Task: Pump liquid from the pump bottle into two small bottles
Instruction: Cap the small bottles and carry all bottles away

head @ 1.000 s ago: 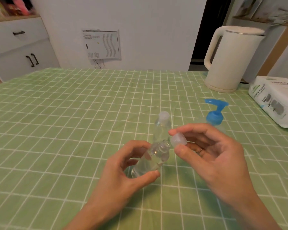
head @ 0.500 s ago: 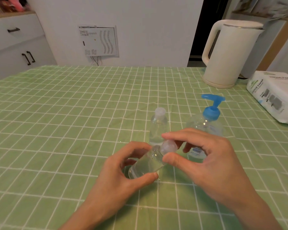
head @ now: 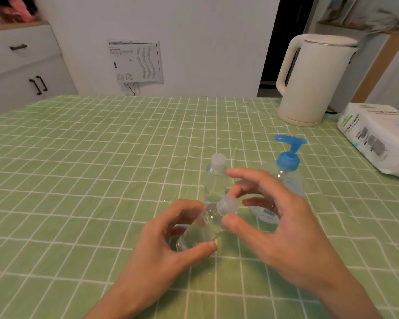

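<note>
Two hands meet over the green-checked desk (head: 78, 157): the left hand (head: 157, 254) curls its grip round the body of a tilted small bottle (head: 200, 229), and the right hand (head: 281, 231) pinches that bottle's cap (head: 227, 204) between thumb and fingertip. Just behind stands a second small bottle (head: 214, 180), capped and upright, with the blue-topped pump bottle (head: 288, 163) beside it on the right; a white kettle (head: 313, 81) and a tissue pack (head: 378, 139) sit farther back
</note>
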Available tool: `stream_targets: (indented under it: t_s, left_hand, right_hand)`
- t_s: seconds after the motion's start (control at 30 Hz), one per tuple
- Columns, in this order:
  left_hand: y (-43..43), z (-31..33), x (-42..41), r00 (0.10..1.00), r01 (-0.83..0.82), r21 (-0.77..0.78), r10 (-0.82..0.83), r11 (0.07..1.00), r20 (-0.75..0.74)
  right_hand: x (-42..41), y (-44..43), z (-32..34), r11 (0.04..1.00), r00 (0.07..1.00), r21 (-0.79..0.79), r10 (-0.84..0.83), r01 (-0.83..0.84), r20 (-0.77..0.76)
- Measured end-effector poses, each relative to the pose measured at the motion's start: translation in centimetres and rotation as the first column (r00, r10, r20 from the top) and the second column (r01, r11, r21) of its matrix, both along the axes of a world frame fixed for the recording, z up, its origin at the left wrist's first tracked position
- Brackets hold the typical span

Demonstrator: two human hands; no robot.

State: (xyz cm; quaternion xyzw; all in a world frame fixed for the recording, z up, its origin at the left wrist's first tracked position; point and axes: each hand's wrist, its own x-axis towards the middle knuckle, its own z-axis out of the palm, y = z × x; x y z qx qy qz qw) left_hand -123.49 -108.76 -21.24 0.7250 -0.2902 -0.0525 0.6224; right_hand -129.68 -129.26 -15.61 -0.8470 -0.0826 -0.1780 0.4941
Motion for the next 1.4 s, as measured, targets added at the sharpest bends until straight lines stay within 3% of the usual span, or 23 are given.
stream_targets:
  t_s: [0.77,1.23,1.4]
  left_hand:
    - [0.09,-0.08,-0.08,0.999,-0.030,0.043,0.031,0.999,-0.026]
    - [0.31,-0.24,0.04,0.998,-0.052,0.076,0.054,0.996,-0.021]
    - [0.40,-0.24,0.08,0.998,-0.055,0.092,0.055,0.994,-0.004]
  right_hand:
    - [0.02,-0.18,-0.12,0.999,0.999,0.029,0.041,-0.041,-0.005]
    - [0.27,-0.46,-0.33,0.995,1.000,-0.095,0.005,-0.002,0.028]
    - [0.24,-0.41,-0.31,0.992,0.998,-0.110,0.065,-0.062,0.017]
